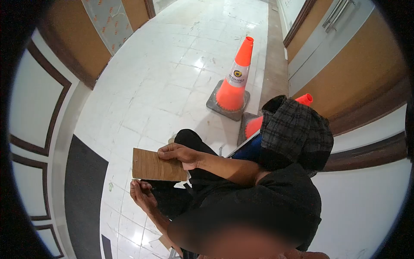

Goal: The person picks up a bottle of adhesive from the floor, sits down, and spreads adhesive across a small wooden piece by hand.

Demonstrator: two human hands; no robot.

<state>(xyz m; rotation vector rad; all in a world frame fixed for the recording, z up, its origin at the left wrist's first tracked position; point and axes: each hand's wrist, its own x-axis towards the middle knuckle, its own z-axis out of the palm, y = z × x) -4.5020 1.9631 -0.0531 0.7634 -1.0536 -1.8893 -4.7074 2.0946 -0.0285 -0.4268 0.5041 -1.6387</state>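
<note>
A rectangular wood-grain panel [156,166] is held up in front of my lap by my right hand [179,155]. The thumb of that hand lies on the panel's face near its upper right corner, and the other fingers are mostly behind it. A pale strip shows along the panel's lower edge. Just under its lower left corner, my left hand [144,195] has curled fingers in a pinch. Whatever sits between those fingertips is too small to name. Some white, paper-like material [183,183] shows beneath the panel's right end.
An orange traffic cone [230,88] stands on the pale tiled floor [168,82]. Behind a dark plaid cloth [293,129], a second cone [253,126] is partly hidden. A dark floor strip [84,181] runs beside the panelled wall on the left. A door with metal handles [338,17] is upper right.
</note>
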